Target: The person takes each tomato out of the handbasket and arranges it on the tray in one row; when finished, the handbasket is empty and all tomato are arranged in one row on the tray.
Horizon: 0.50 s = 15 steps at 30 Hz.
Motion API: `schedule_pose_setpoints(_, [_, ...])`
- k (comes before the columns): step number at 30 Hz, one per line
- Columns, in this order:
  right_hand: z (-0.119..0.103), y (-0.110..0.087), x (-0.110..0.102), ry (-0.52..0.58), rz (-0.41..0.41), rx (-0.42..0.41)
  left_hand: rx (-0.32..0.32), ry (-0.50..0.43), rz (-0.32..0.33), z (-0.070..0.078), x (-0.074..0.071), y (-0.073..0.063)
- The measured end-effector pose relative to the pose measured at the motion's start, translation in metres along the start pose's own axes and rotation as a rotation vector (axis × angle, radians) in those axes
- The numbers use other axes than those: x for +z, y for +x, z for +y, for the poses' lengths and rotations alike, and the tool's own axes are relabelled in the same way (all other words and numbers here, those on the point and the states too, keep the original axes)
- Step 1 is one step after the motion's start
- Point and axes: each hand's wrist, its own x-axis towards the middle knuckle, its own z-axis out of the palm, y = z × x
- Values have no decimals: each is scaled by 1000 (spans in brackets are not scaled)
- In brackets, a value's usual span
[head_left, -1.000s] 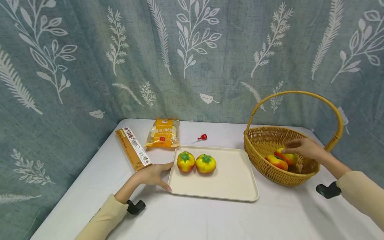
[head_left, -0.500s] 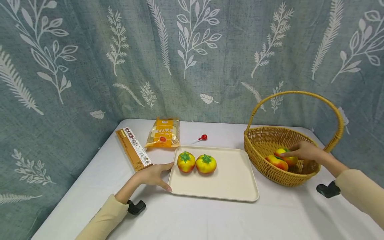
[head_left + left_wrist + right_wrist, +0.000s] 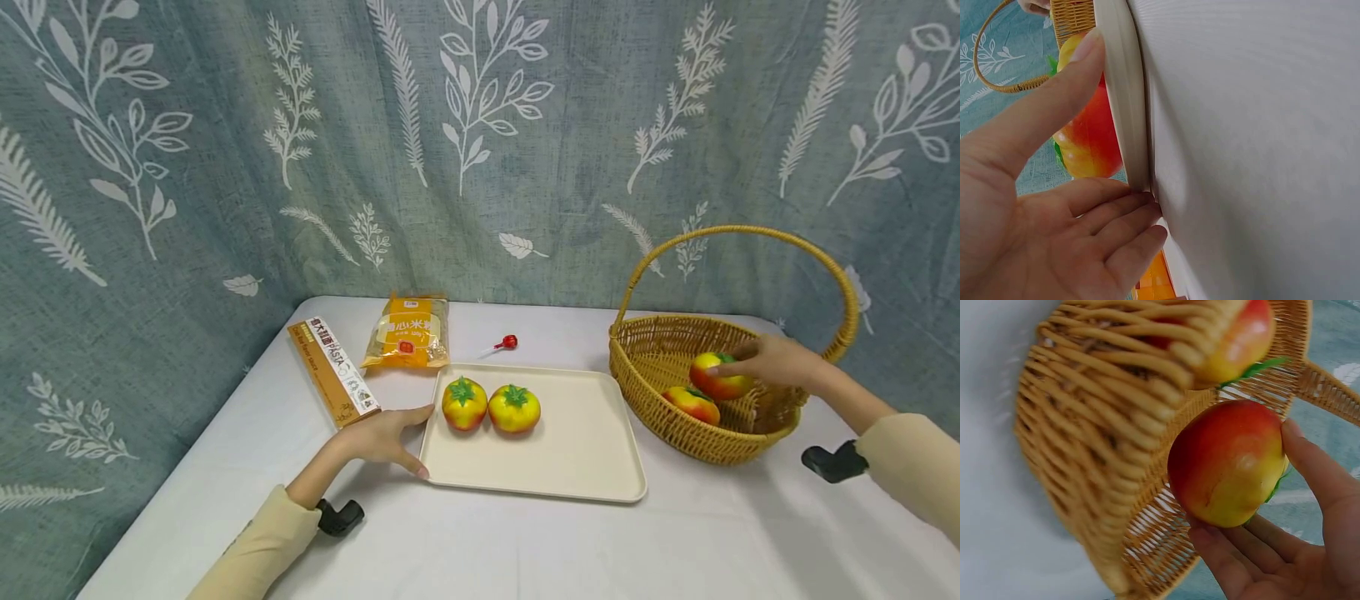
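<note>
My right hand [image 3: 782,364] grips a yellow-and-red persimmon [image 3: 718,378] with a green leafy top, thumb on one side and fingers on the other. It is held just inside the wicker basket [image 3: 651,417], over a second persimmon [image 3: 691,405] lying there. From the right wrist, the held persimmon [image 3: 1229,464] appears beside the basket's woven rim. My left hand [image 3: 381,439] touches the left edge of a cream tray [image 3: 577,442]. In the left wrist view its fingers are fairly straight, with the thumb [image 3: 1088,53] against the rim. Two more persimmons [image 3: 464,406] sit on the tray.
Behind the left hand lie a pasta box [image 3: 333,371] and a yellow food packet [image 3: 408,333]. A red lollipop [image 3: 509,342] rests beyond the tray. The basket's tall arched handle [image 3: 738,230] rises over the right hand, and a patterned curtain [image 3: 480,150] hangs behind the white table.
My right hand has taken hold of the persimmon and raised it slightly off the basket's bottom, shifting a little up and to the right. The left hand and tray stay put.
</note>
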Motion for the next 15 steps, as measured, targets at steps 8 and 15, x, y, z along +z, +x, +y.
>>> schedule_pose_setpoints(8, [-15,-7,-9,10,63,-22,10,0,2,1,0,0])
schedule_pose_setpoints(15, [-19,-12,-6,41,109,-40,13,-8,1,-1,0,0])
